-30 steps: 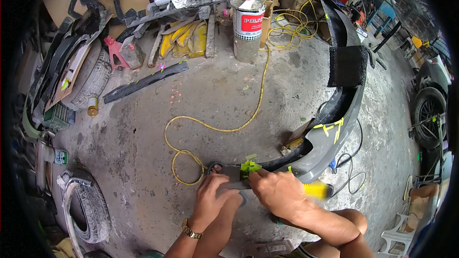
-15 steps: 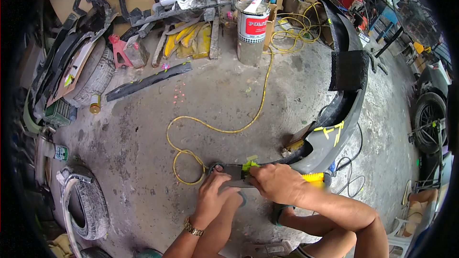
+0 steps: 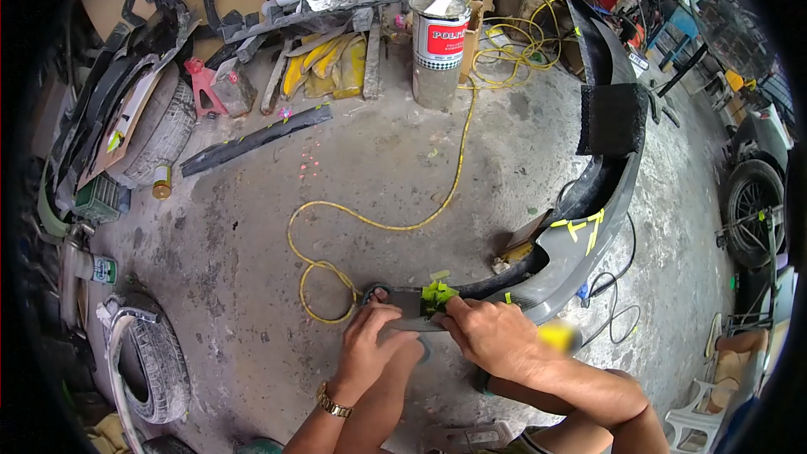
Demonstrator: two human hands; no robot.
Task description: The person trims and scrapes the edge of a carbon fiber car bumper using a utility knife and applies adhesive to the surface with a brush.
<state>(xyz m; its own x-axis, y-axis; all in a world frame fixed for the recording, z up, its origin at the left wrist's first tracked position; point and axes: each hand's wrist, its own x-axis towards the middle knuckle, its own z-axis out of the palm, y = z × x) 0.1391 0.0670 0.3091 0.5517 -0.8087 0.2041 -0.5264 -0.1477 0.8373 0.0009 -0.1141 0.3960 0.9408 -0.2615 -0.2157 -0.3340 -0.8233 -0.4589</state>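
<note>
A dark grey car bumper [image 3: 580, 265] curves from the far right down to its end in front of my knees. My left hand [image 3: 370, 335], with a gold-coloured watch [image 3: 334, 401] on its wrist, bends its fingers over that end. Further right, my right hand [image 3: 496, 335] is closed at the bumper's edge, fingertips against a crumpled patch of bright green tape [image 3: 437, 296]. What lies under those fingertips is hidden. Close to the right wrist shows a blurred yellow object with a dark end [image 3: 559, 337]; I cannot tell whether it is held.
A yellow hose [image 3: 378, 217] loops over the concrete floor. A paint can [image 3: 439, 55] stands at the back beside yellow parts [image 3: 336, 67]. Tyres [image 3: 155, 366] and a red jack stand [image 3: 204, 88] are on the left. A black cable [image 3: 618, 303] lies right of the bumper.
My right hand and forearm have shifted slightly down, uncovering more of the green tape. The yellow object sits lower. My left hand stays at the bumper's end; the view has moved slightly.
</note>
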